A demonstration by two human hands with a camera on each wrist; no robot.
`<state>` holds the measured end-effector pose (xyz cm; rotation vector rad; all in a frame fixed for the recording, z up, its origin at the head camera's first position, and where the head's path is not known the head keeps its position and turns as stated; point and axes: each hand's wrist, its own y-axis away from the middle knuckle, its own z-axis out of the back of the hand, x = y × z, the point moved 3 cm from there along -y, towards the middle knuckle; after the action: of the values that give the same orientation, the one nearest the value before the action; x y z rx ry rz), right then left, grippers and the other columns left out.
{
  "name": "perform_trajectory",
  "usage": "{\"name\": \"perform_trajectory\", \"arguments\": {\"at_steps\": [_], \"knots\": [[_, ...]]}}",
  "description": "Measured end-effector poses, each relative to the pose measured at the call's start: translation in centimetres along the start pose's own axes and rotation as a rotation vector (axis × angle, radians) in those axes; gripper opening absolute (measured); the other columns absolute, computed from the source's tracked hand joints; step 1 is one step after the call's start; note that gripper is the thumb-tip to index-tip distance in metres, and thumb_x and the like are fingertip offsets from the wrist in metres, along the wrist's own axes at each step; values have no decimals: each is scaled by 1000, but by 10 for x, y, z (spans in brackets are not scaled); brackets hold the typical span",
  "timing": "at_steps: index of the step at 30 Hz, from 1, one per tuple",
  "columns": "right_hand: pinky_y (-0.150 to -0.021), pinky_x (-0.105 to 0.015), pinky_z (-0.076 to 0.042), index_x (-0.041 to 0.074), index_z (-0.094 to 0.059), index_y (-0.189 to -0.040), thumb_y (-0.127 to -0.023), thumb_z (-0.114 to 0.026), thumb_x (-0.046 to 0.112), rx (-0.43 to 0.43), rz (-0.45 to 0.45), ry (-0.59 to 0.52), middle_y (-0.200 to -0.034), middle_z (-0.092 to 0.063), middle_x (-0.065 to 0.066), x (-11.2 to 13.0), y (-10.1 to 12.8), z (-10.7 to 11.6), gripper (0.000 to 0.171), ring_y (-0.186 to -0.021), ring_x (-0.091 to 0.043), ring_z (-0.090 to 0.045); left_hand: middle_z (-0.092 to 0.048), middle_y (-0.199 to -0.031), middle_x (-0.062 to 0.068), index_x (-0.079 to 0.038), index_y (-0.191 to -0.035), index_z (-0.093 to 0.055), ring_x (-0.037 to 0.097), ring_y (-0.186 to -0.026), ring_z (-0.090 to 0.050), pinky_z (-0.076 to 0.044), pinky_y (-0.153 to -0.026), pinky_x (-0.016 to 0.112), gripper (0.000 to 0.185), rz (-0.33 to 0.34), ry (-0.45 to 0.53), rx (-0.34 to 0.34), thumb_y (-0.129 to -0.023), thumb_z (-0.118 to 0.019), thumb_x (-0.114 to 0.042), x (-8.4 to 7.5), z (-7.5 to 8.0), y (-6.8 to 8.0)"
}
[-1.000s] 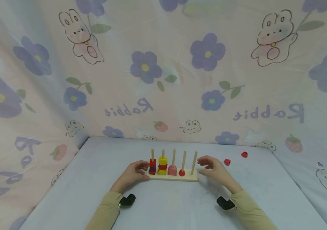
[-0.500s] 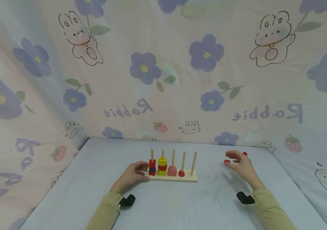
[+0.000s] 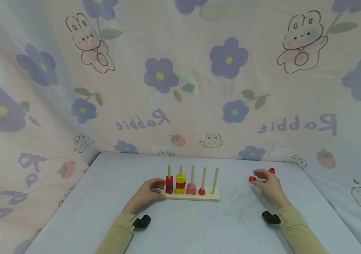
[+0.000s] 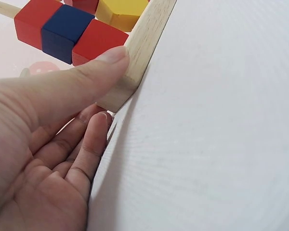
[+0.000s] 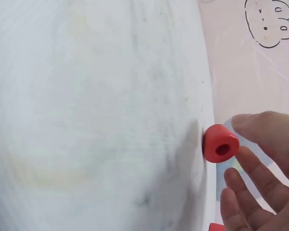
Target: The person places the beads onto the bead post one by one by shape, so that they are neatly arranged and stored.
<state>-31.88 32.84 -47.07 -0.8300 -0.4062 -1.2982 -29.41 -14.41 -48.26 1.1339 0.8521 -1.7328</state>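
Observation:
A wooden peg stand point(image 3: 196, 198) with several upright pegs stands mid-table. Its leftmost peg bears red and blue blocks point(image 4: 67, 33); the one beside it has yellow and red pieces point(image 3: 180, 183). A pink piece point(image 3: 191, 189) and a small red piece point(image 3: 202, 191) sit on two others; the rightmost peg is bare. My left hand point(image 3: 147, 192) holds the stand's left end, thumb on its edge. Over at the right, my right hand point(image 3: 270, 183) has thumb and fingers spread around a red tapered bead point(image 5: 220, 143) with a hole. The bead rests on the table.
Another red piece point(image 3: 271, 170) lies just behind my right hand on the white table point(image 3: 193, 225). A printed curtain point(image 3: 193, 98) rises behind the table and along its left side. Black wrist devices point(image 3: 270, 217) sit at both cuffs.
My right hand has moved from the stand's right end out to the right, to the nearer red bead. My left hand has stayed at the stand's left end.

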Motion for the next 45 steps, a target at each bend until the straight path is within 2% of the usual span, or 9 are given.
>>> {"name": "perform_trajectory", "arguments": {"at_steps": [3, 11, 18, 27, 31, 35, 40, 45], "knots": [[-82, -48, -42, 0, -52, -114, -78, -68, 11, 4, -30, 16, -110, -54, -20, -4, -1, -4, 41, -102, -35, -49, -54, -109, 17, -3, -117, -50, 33, -94, -53, -46, -77, 29, 52, -4, 5, -2, -71, -74, -6, 3, 0, -1], [-73, -40, -48, 0, -55, -112, -77, -69, 10, 14, -61, 41, -105, -57, -17, -3, -4, -9, 39, -91, -31, -55, -56, -106, 4, -13, -117, -52, 20, -88, -55, -46, -76, 27, 55, 12, -46, -28, -68, -77, -18, 26, 0, -9], [-67, -32, -47, -1, -59, -108, -78, -67, 9, 20, -69, 92, -100, -60, -16, -5, -7, -12, 33, -84, -26, -56, -56, -104, 2, -17, -115, -53, 19, -87, -55, -45, -78, 30, 54, 17, -68, -36, -67, -78, -20, 27, 1, -9], [-60, -29, -48, 0, -58, -110, -79, -66, 10, 16, -88, 47, -101, -59, -17, 3, -9, -10, 34, -86, -29, -57, -56, -103, 2, -17, -115, -53, 19, -86, -55, -45, -77, 30, 56, 36, -84, -45, -65, -78, -23, 26, 1, -8], [-64, -30, -49, 4, -58, -113, -80, -66, 19, -12, -52, -17, -103, -60, -15, 17, -9, -9, 36, -89, -28, -59, -56, -103, 3, -16, -115, -53, 19, -85, -55, -45, -77, 31, 55, 29, -77, -49, -66, -78, -21, 26, 1, -8], [-68, -24, -49, 9, -58, -112, -80, -66, 29, -33, -13, -130, -101, -62, -11, 40, -9, -7, 39, -88, -19, -60, -56, -104, 3, -16, -115, -53, 19, -86, -55, -45, -78, 31, 54, 28, -77, -49, -67, -78, -20, 26, 0, -9], [-70, -18, -48, 5, -56, -115, -79, -67, 22, -30, 19, -337, -109, -58, -16, 76, -6, -4, 41, -90, -10, -60, -56, -105, 3, -15, -115, -53, 19, -86, -55, -45, -78, 31, 55, 25, -67, -40, -67, -78, -20, 27, 1, -8], [-74, -20, -47, 2, -52, -119, -79, -67, 15, -28, 48, -500, -114, -53, -20, 109, -4, -5, 44, -94, -13, -59, -56, -105, 5, -12, -115, -53, 21, -89, -55, -46, -77, 28, 55, 6, -39, -37, -67, -78, -19, 28, 1, -9]]}}
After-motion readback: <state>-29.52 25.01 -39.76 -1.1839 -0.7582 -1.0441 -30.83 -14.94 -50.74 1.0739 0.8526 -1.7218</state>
